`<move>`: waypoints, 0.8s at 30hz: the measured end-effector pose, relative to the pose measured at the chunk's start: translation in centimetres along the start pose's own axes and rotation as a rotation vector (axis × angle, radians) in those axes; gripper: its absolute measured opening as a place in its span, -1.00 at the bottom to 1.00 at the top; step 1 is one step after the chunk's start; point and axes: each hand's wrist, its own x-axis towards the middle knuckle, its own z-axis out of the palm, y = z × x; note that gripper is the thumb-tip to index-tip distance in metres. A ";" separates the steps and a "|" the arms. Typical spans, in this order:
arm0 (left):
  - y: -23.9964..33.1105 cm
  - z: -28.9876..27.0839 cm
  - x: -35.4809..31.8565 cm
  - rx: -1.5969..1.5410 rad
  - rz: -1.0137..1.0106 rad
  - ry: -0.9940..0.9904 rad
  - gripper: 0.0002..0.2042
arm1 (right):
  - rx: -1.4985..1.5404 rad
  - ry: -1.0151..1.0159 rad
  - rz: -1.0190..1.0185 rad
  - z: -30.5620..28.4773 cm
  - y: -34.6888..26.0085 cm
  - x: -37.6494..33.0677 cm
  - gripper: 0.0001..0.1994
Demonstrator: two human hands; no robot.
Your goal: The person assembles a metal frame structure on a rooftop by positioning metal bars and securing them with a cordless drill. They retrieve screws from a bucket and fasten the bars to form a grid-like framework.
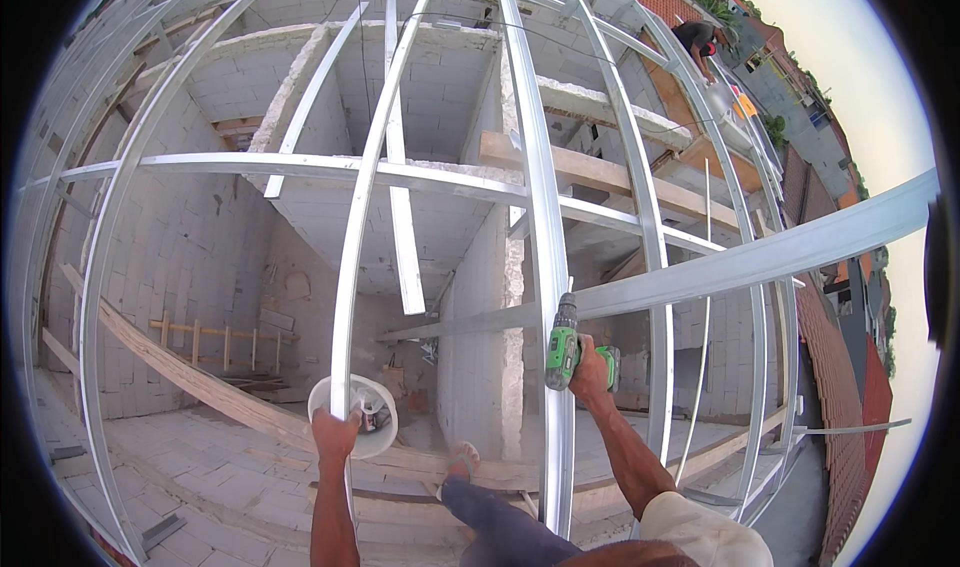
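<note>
Gripping a curved steel rail [352,267], the left hand [335,433] is seen closed around the metal just below a white bucket [352,415] that sits at the rail behind it. The right hand [590,369] is wrapped fully around the handle of a green cordless drill [563,347], whose nose is pointed up against the neighbouring steel rail [545,217], close to where a long straight steel channel [720,267] crosses from the right. A sandalled foot [461,459] is placed between the two rails, above a wooden plank [200,382] and an unfinished block-walled room far below. Another person [700,42] is crouched on the frame at the far right, well apart.

Several risks can be judged from this stance. Balance is carried on thin rails with open space beneath, so a slip of the foot or a loosened left grip could lead to a fall. If the drill is pressed at an angle, its tip could skate off the smooth metal, and the arm could be thrown forward. The long channel appears to be only resting across the frame; whether it is fixed cannot be told, and it could slide if knocked. The bucket could be tipped by the left wrist, and its contents dropped into the room below.
</note>
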 end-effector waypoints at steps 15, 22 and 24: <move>-1.3 1.3 0.8 0.051 -0.022 -0.003 -0.70 | -0.246 -0.231 0.094 0.0 -0.2 -7.2 -0.30; -1.0 0.6 0.9 0.001 -0.054 -0.013 -0.70 | -0.256 -0.181 0.053 0.4 1.0 -7.4 -0.32; -0.2 0.3 0.7 -0.004 -0.026 -0.005 -0.69 | -0.251 -0.176 0.064 -0.3 1.0 -7.1 -0.36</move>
